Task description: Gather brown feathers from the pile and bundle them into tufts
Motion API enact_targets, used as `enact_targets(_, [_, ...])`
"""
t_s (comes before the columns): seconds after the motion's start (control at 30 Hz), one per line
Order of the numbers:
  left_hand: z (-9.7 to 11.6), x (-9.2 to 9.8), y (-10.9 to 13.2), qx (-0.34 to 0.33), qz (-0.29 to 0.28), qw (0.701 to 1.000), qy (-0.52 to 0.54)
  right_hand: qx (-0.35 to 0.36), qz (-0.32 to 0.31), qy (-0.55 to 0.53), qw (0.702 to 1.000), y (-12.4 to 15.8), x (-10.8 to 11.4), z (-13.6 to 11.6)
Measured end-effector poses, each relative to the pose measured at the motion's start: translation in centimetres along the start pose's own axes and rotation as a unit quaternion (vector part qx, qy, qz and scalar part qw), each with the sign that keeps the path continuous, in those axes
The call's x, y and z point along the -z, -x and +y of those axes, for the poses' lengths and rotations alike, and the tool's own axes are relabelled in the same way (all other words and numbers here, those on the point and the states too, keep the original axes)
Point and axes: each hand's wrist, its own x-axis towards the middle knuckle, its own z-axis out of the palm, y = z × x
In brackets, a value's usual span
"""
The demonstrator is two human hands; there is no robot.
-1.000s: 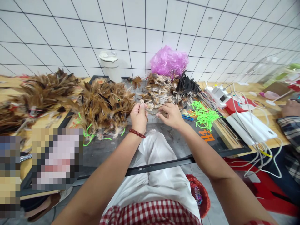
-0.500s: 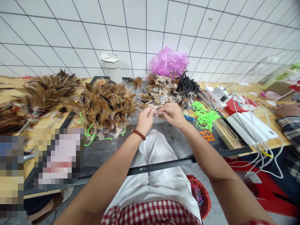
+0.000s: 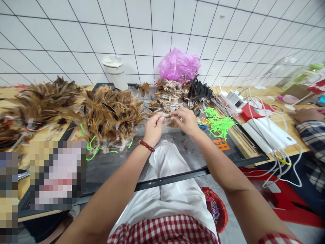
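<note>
My left hand [image 3: 154, 128], with a beaded bracelet [image 3: 146, 146] at its wrist, is closed in a pinch; what lies between thumb and finger is too small to make out. Just to its right, my right hand [image 3: 187, 122] has its fingers bent together, their tips hidden against brown feather bits. Both hands hover over the near side of a pile of brown and pale feathers [image 3: 165, 98]. A large heap of brown feathers [image 3: 111, 115] lies left of my hands, with green strings at its lower edge. Bright green strings [image 3: 219, 122] lie right of my right hand.
Behind the feathers are a white cup [image 3: 114, 71], a pink plastic bag [image 3: 179, 64] and black feathers [image 3: 199, 93]. White power strips [image 3: 270, 134] with cables lie right. A person's plaid sleeve [image 3: 311, 139] is at the far right. A red basket [image 3: 220, 210] stands below.
My hands have moved slightly apart, from fingertips nearly touching to a small gap. The whole view has shifted a little, so things appear further left.
</note>
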Motion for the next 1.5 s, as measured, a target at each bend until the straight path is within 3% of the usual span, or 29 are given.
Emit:
enact_targets(0.1, [0.0,0.2,-0.2,-0.052,0.05,0.997,0.01,0.021,-0.073,0.064,0.995,0.3,-0.7,0.2])
enact_targets(0.17, [0.1,0.2,-0.2,-0.051,0.056,0.996,0.052,0.027,-0.104,0.108,0.988,0.5,-1.2,0.0])
enact_targets(0.27, [0.2,0.0,-0.2,-0.002,0.046,0.985,0.167,0.004,-0.079,0.105,0.991,0.6,-1.4,0.0])
enact_targets(0.4, [-0.2,-0.3,-0.3,0.04,0.067,0.976,0.201,-0.089,-0.008,-0.101,0.991,0.0,-1.3,0.9])
enact_targets(0.57, [-0.5,-0.3,-0.4,0.059,0.099,0.982,0.15,-0.201,0.011,-0.339,0.919,-0.5,-1.3,1.1])
enact_targets(0.67, [-0.3,-0.3,-0.4,0.077,0.086,0.98,0.16,-0.217,0.016,-0.447,0.868,-0.6,-1.0,0.0])
enact_targets(0.77, [-0.1,-0.4,-0.3,0.093,0.057,0.978,0.175,-0.211,0.012,-0.503,0.838,-0.6,-0.7,-1.2])
enact_targets(1.0, [-0.7,-0.7,0.0,0.076,0.01,0.983,0.168,-0.204,0.003,-0.531,0.822,-0.3,-1.4,-2.6])
enact_targets(1.17, [-1.2,-0.6,0.0,0.056,-0.031,0.986,0.154,-0.258,0.0,-0.558,0.789,-0.4,-1.3,-2.6])
enact_targets(1.27, [-1.0,-0.6,0.0,0.056,-0.048,0.985,0.159,-0.291,-0.041,-0.564,0.771,-0.3,-1.1,-2.2])
enact_targets(1.37, [-0.8,-0.7,0.1,0.069,-0.059,0.98,0.176,-0.292,-0.088,-0.552,0.776,-0.2,-1.2,-2.1])
enact_targets(1.43, [-0.7,-0.7,0.1,0.081,-0.05,0.978,0.186,-0.266,-0.093,-0.529,0.8,-0.2,-1.3,-2.2])
enact_targets(1.5, [-0.9,-0.8,0.0,0.095,-0.031,0.977,0.191,-0.219,-0.059,-0.497,0.838,-0.2,-1.4,-2.5])
